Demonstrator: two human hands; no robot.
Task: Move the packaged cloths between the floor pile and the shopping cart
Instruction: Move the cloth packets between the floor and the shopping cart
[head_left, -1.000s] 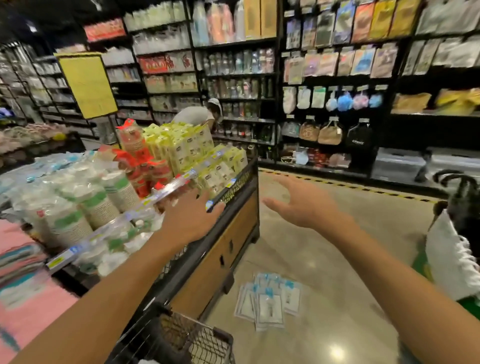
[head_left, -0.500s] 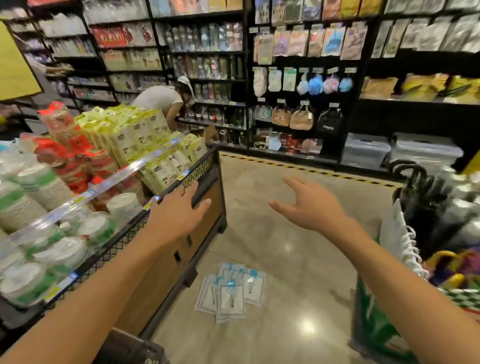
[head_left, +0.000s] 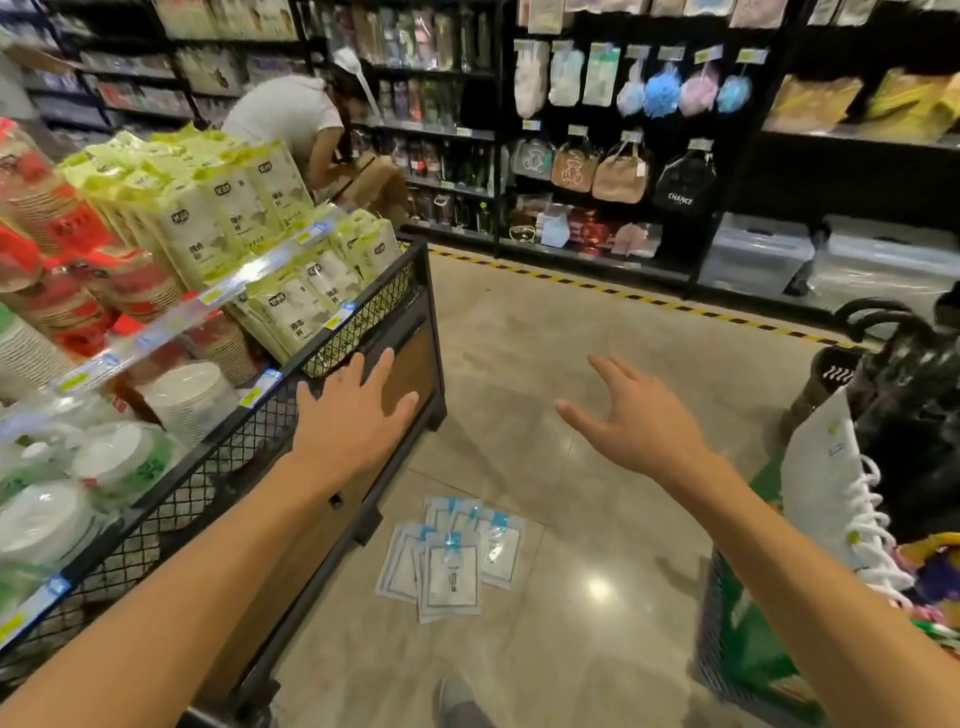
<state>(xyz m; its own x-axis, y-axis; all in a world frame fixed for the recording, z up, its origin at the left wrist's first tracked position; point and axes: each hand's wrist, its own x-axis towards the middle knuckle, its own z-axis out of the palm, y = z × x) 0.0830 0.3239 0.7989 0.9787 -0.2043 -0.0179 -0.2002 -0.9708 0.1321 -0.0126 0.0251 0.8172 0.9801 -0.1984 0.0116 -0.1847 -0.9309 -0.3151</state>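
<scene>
Fingers of left hand (head_left: 353, 415) and right hand (head_left: 636, 423) spread, holding nothing.

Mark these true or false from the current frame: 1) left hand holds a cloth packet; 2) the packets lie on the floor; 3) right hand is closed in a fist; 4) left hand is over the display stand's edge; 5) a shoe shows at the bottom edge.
1) False. The left hand holds nothing; its fingers are spread flat.
2) True. The packaged cloths lie in an overlapping pile on the floor.
3) False. The right hand is open, fingers extended, in the air above the floor.
4) True. It sits at the black mesh rim of the display stand; whether it touches cannot be told.
5) True. A grey shoe shows near the bottom edge.
</scene>
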